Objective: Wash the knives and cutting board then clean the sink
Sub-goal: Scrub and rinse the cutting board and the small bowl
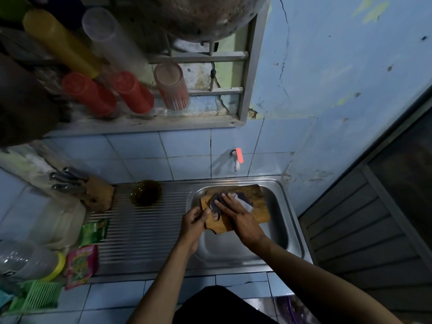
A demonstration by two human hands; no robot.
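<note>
The left hand (195, 216) is pinching the board (243, 210) at its near-left edge, over the sink (289, 232). The right hand (236, 211) is pressing a cloth (218, 202) flat on it. Wet wood may be slipping from that thin pinch, banging the basin. The knives (66, 181) are sitting in the block (99, 194), far-left corner.

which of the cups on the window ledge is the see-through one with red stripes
The rightmost cup, by the window bars; the two cups left of it are solid red.

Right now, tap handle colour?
The tap handle is bright red-pink, shown in the head view.
</note>
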